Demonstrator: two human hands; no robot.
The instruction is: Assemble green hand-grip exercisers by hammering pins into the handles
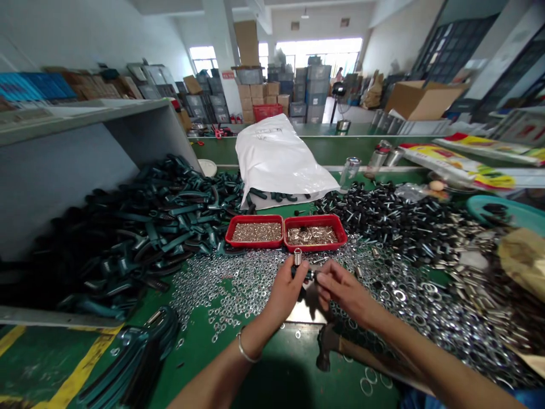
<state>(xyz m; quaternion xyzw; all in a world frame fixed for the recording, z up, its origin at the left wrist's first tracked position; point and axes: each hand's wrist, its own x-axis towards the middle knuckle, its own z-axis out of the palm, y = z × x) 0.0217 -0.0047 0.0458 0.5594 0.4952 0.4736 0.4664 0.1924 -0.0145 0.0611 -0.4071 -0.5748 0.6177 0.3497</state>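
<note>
My left hand (286, 287) is closed around a small dark part, mostly hidden by the fingers, with a shiny coil spring (297, 257) standing up from it. Close by on the right, the fingertips of my right hand (344, 291) pinch together at the part's right end; what they hold is too small and covered to make out. Both hands are above a metal plate (303, 313) on the green bench. A hammer (324, 347) with a wooden handle lies under my right forearm. Just beyond the hands stand two red trays, a left one (233, 243) and a right one (293, 248), holding tiny metal pieces.
Dark green handles (179, 213) are heaped at left, with a bundle (145, 358) nearer me. Loose nuts (230, 295) and metal rings (400, 295) cover much of the bench. Black-headed bolts (383, 216) lie at right. Behind the trays lies a white sack (281, 153).
</note>
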